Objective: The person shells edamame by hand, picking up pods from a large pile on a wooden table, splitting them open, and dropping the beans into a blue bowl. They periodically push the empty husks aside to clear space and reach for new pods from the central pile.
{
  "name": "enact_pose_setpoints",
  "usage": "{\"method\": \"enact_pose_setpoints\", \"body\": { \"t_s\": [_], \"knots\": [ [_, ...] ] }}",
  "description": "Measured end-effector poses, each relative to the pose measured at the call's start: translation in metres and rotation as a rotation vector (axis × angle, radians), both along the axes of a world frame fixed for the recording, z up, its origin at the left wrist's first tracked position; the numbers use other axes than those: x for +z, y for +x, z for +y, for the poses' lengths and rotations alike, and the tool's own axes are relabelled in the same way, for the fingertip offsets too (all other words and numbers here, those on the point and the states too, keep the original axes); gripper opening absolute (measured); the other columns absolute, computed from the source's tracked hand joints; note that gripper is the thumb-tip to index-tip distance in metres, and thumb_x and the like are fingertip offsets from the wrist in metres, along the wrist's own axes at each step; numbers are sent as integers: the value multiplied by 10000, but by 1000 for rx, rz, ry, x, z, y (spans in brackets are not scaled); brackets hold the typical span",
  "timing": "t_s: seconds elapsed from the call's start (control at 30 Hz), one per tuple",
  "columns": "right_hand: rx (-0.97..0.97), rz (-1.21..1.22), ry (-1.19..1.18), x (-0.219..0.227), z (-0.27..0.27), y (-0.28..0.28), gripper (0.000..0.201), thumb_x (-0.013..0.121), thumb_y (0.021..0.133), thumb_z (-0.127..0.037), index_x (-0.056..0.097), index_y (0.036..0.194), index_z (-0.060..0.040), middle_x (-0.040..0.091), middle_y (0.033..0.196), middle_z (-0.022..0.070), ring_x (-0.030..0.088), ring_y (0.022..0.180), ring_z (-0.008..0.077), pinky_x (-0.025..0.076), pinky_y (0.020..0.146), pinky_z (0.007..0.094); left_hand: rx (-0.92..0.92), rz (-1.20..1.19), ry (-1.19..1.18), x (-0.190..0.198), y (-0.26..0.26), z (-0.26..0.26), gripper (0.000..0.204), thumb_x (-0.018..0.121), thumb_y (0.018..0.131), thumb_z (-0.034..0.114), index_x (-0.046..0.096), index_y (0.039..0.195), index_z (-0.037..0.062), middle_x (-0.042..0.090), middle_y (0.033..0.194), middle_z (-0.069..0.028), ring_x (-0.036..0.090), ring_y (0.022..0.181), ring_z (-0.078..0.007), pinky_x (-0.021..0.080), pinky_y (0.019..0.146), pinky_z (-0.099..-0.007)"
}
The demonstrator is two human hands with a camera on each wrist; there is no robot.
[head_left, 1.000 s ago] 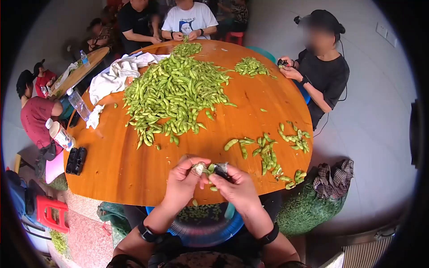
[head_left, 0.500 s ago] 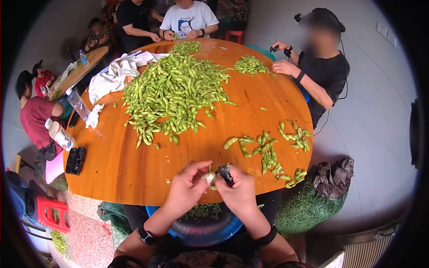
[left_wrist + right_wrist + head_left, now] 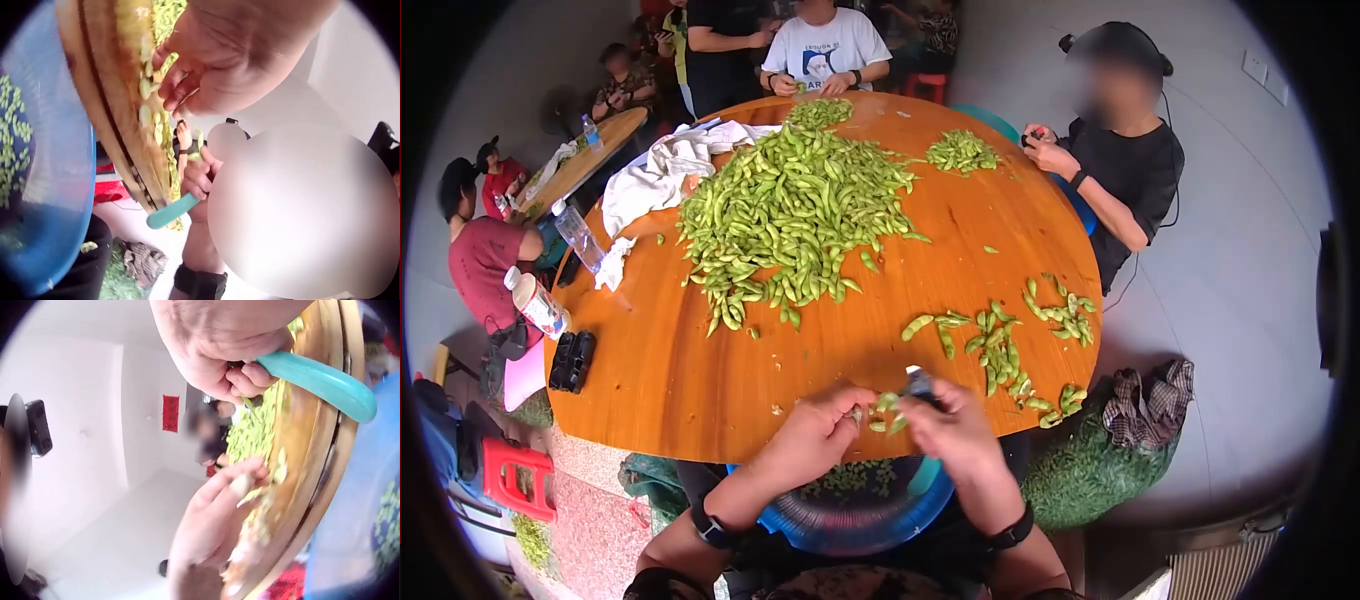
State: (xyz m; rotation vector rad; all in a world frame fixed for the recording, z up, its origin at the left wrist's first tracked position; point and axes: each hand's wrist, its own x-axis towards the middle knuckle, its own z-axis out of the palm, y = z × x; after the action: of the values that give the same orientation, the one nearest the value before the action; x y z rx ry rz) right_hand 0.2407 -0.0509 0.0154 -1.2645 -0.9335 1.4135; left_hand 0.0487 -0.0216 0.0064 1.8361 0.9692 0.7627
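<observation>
My right hand (image 3: 955, 428) grips a teal-handled tool (image 3: 319, 378) beside a dark piece (image 3: 922, 388) at its fingers; the tool's working end is hidden. A green bean pod (image 3: 886, 402) shows at those fingertips, between the hands. My left hand (image 3: 810, 435) is just left of it over the table's near edge, fingers loosely bent, a pale covering (image 3: 241, 484) on its thumb. Below both hands sits a blue basin (image 3: 855, 540) with shelled beans (image 3: 850, 478). Loose bean pods (image 3: 1000, 350) lie to the right on the round wooden table (image 3: 670, 370).
A large heap of pods (image 3: 800, 210) covers the table's middle, with a white cloth (image 3: 650, 180) behind. Bottles (image 3: 535, 300) and a black case (image 3: 572, 362) stand at left. A stuffed green sack (image 3: 1090, 480) is right of the table. Other people (image 3: 1125, 170) sit around it.
The hands first met around a pod, then drew apart slightly. The left hand is now lower, and a pod shows at the right fingertips. The person at right brought both hands back together.
</observation>
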Motion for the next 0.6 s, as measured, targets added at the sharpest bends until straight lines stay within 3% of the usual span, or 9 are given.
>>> {"method": "enact_pose_setpoints", "body": {
  "t_s": [0.03, 0.1, 0.17, 0.2, 0.4, 0.43, 0.53, 0.57, 0.6],
  "knots": [
    [-78, -215, 152, -8, 5, 14, 65, 630, 866, -65, 590, 916, -51, 502, 603, -29, 418, 501, 38, 330, 456, 211, 3, 0, 1, 2, -2, 4, 201, 525, 881, 4, 604, 1063, 39, 601, 812, -36, 593, 685, -135, 482, 617, -275],
    [-221, -553, 368, -14, 10, 45, 135, 637, 859, -73, 595, 976, -20, 532, 660, -19, 453, 588, 51, 386, 531, 220, -2, 260, 660, 13, -6, 22, 139, 610, 842, 69, 636, 976, 39, 612, 861, -105, 622, 732, -263, 501, 664, -351],
    [-278, -778, 308, 1, 8, 63, 205, 603, 873, -68, 578, 1055, 23, 514, 696, 2, 450, 637, 86, 404, 574, 248, 101, 328, 584, 24, -3, 40, 141, 633, 832, 111, 630, 953, 38, 613, 908, -130, 618, 751, -314, 504, 681, -393],
    [-276, -778, 308, 0, 8, 64, 205, 603, 873, -68, 578, 1055, 23, 514, 696, 2, 450, 637, 86, 404, 574, 248, 196, 394, 505, 30, -1, 50, 161, 656, 822, 153, 624, 930, 37, 613, 954, -154, 613, 769, -365, 506, 697, -436],
    [-172, -742, 502, -20, 7, 50, 249, 522, 897, -26, 571, 1139, 12, 520, 740, 27, 492, 706, 89, 435, 655, 241, 419, 578, 468, -4, 27, 139, 187, 677, 798, 182, 648, 899, 27, 637, 911, -203, 621, 800, -379, 512, 719, -426],
    [-155, -687, 540, -20, 8, 47, 236, 537, 880, -38, 561, 1106, 27, 617, 898, 226, 632, 835, 356, 491, 745, 308, 415, 578, 470, -6, 28, 144, 187, 677, 798, 182, 648, 899, 27, 637, 911, -203, 621, 800, -379, 512, 719, -426],
    [-35, -639, 338, -10, 4, 37, 238, 538, 880, -32, 560, 1108, 32, 620, 879, 211, 626, 789, 316, 490, 737, 310, 457, 671, 437, -9, 28, 146, 186, 660, 802, 171, 631, 893, 12, 640, 841, -203, 624, 773, -388, 514, 707, -433],
    [-33, -528, 387, -10, 5, 32, 236, 530, 894, -38, 558, 1121, 20, 624, 824, 142, 603, 681, 212, 493, 647, 293, 444, 647, 466, -9, 24, 142, 192, 651, 800, 165, 623, 899, 3, 637, 819, -210, 617, 764, -401, 513, 699, -438],
    [-38, -525, 385, -6, 6, 28, 236, 530, 894, -38, 558, 1121, 20, 624, 824, 142, 603, 681, 212, 493, 647, 293, 431, 624, 497, -9, 18, 137, 197, 642, 799, 158, 614, 904, -6, 633, 796, -218, 611, 754, -413, 513, 692, -443]
  ]
}}
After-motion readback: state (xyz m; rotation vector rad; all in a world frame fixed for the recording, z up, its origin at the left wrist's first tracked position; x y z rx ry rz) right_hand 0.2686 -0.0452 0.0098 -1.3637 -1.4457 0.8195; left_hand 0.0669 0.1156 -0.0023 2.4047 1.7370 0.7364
